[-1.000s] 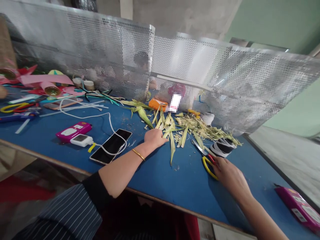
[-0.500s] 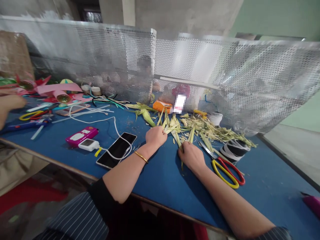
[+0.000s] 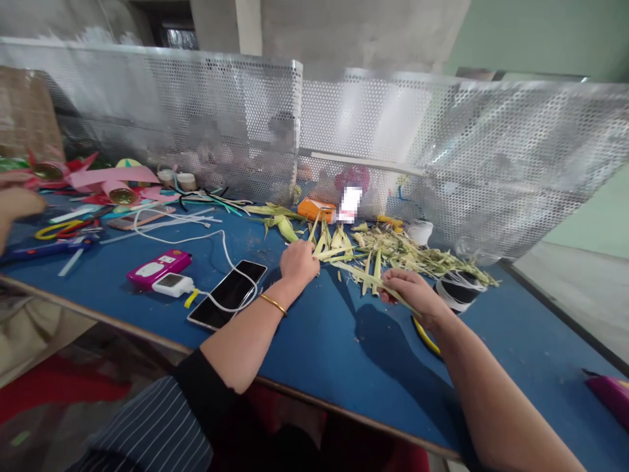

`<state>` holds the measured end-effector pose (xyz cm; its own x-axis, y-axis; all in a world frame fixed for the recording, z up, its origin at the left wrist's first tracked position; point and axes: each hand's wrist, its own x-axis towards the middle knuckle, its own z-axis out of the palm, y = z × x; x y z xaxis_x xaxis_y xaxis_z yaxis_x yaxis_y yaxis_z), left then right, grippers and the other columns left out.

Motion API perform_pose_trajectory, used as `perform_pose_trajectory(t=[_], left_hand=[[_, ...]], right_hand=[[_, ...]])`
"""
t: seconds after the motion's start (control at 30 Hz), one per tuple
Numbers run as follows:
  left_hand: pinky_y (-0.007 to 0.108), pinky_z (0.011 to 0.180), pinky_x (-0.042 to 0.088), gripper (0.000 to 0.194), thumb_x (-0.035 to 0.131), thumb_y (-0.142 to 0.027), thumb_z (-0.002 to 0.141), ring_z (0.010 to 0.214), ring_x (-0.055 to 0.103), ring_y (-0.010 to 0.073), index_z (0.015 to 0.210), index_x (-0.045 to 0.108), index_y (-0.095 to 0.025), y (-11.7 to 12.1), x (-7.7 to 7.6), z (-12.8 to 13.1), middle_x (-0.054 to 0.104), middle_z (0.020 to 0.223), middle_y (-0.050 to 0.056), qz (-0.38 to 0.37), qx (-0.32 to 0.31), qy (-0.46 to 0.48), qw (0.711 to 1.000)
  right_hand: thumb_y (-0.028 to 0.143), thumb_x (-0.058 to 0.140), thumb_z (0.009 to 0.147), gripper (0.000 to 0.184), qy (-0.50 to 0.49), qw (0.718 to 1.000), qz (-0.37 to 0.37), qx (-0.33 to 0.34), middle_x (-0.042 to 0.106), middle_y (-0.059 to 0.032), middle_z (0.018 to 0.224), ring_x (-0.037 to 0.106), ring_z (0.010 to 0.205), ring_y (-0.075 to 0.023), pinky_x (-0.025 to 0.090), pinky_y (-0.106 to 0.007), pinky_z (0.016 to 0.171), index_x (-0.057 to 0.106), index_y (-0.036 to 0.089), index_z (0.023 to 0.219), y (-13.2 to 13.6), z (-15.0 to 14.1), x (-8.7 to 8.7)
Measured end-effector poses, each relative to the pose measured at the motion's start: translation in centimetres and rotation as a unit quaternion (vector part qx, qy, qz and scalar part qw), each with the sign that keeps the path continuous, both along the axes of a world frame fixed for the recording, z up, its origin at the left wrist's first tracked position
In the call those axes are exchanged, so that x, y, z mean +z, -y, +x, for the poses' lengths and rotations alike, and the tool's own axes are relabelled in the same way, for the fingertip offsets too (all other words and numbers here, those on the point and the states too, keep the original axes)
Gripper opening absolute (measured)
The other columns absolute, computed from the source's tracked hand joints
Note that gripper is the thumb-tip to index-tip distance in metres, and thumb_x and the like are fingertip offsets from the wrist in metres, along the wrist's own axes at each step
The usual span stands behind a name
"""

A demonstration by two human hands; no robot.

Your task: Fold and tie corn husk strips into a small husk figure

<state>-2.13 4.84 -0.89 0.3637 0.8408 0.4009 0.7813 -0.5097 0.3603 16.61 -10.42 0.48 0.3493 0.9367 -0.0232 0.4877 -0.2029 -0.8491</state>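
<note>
My left hand (image 3: pixel 299 264) is closed around the near end of some pale green corn husk leaves (image 3: pixel 333 253) that fan out on the blue table. Raised a little above the table, my right hand (image 3: pixel 407 292) pinches a long corn husk strip (image 3: pixel 361 270), which stretches leftward toward the bundle and back past the wrist. Behind both hands lies a heap of shredded husk (image 3: pixel 407 252). Scissors with a yellow handle (image 3: pixel 426 336) are mostly hidden under my right forearm. Beside them stands a black and white spool of cord (image 3: pixel 458 292).
A dark phone (image 3: pixel 228 295) with a white cable, a magenta device (image 3: pixel 160 271) and an orange box (image 3: pixel 316 210) lie on the table. Perforated metal panels (image 3: pixel 221 118) close off the back. At far left, another person's hand (image 3: pixel 19 203) is near pink paper flowers (image 3: pixel 111 183).
My right hand has lifted and moved right with a husk strip, and its forearm now covers most of the scissors. My left hand has stayed almost in place.
</note>
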Motion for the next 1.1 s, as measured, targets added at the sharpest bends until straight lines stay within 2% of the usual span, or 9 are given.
perform_pose_trajectory(t=[0.07,0.13,0.23,0.3,0.5,0.7,0.83,0.93,1.1], left_hand=[[0.027,0.093,0.045,0.033,0.046,-0.01,0.084,0.106,0.063,0.0178,0.106,0.069,-0.02,1.1,0.9,0.5,0.07,0.113,0.006,0.02,-0.065,0.08,0.994],[0.028,0.096,0.043,0.029,0.045,-0.015,0.089,0.107,0.062,0.0165,0.102,0.071,-0.021,2.4,1.9,1.1,0.071,0.111,0.005,0.007,-0.208,0.15,0.966],[0.029,0.085,0.047,0.027,0.051,-0.033,0.092,0.092,0.066,0.0178,0.091,0.074,-0.019,4.2,2.6,2.0,0.074,0.094,0.005,-0.158,-0.406,0.116,0.893],[0.028,0.078,0.048,0.028,0.057,-0.039,0.088,0.08,0.066,0.0158,0.084,0.074,-0.016,4.9,2.4,2.4,0.072,0.081,0.005,-0.295,-0.454,0.119,0.832],[0.024,0.06,0.045,0.037,0.062,-0.05,0.083,0.061,0.058,0.0103,0.089,0.072,-0.015,4.7,0.8,2.0,0.069,0.076,0.004,-0.516,-0.4,0.177,0.736],[0.021,0.042,0.025,0.031,0.056,-0.042,0.087,0.045,0.046,0.0052,0.084,0.07,-0.014,5.0,0.6,1.8,0.068,0.073,0.004,-0.514,-0.346,0.221,0.753],[0.022,0.043,0.025,0.03,0.054,-0.039,0.088,0.043,0.046,0.005,0.084,0.069,-0.014,5.9,0.2,2.2,0.067,0.069,0.003,-0.535,-0.318,0.224,0.75],[0.022,0.043,0.023,0.032,0.055,-0.041,0.088,0.044,0.049,0.0062,0.084,0.068,-0.013,6.2,-0.1,2.5,0.068,0.07,0.004,-0.541,-0.322,0.196,0.751],[0.023,0.045,0.026,0.029,0.055,-0.039,0.086,0.045,0.048,0.0066,0.085,0.067,-0.013,6.0,-0.3,2.6,0.071,0.078,0.005,-0.511,-0.326,0.194,0.771]], right_hand=[[0.035,0.051,0.066,0.015,-0.064,0.997,0.016,0.044,0.06,-0.0019,0.055,0.055,0.052,-0.0152,0.044,-0.027,0.055,0.053,0.02,0.065,1.0,0.8,0.9],[0.031,0.056,0.065,0.012,-0.152,0.982,0.023,0.111,0.059,-0.0011,0.055,0.053,0.051,-0.0144,0.042,-0.028,0.055,0.054,0.019,0.064,1.9,1.7,1.6],[0.027,0.058,0.064,0.009,-0.212,0.962,0.03,0.167,0.058,-0.0007,0.054,0.05,0.05,-0.0139,0.04,-0.028,0.054,0.055,0.019,0.063,2.8,2.5,2.3],[0.028,0.057,0.065,0.01,-0.222,0.961,0.045,0.158,0.056,-0.0007,0.054,0.048,0.049,-0.0138,0.037,-0.028,0.052,0.055,0.019,0.061,3.0,2.7,2.5],[0.027,0.053,0.068,0.008,-0.33,0.934,0.093,0.1,0.047,0.0019,0.058,0.041,0.047,-0.0122,0.038,-0.029,0.05,0.052,0.02,0.064,2.5,3.5,2.4],[0.039,0.058,0.077,0.019,-0.358,0.911,0.186,-0.087,0.062,-0.0018,0.072,0.054,0.057,-0.0138,0.048,-0.028,0.058,0.059,0.021,0.077,0.4,3.2,0.4],[0.04,0.074,0.069,0.031,-0.324,0.933,0.155,-0.028,0.069,-0.0051,0.085,0.063,0.077,-0.0173,0.049,-0.028,0.069,0.068,0.017,0.089,-0.2,0.6,-1.2],[0.042,0.077,0.067,0.032,-0.288,0.945,0.157,0.004,0.067,-0.0027,0.074,0.059,0.069,-0.0159,0.048,-0.03,0.069,0.071,0.016,0.085,-0.2,-1.2,-2.0],[0.042,0.08,0.064,0.029,-0.25,0.941,0.209,-0.087,0.068,-0.003,0.072,0.057,0.066,-0.015,0.046,-0.027,0.059,0.073,0.016,0.073,-0.3,-1.5,-2.4]])
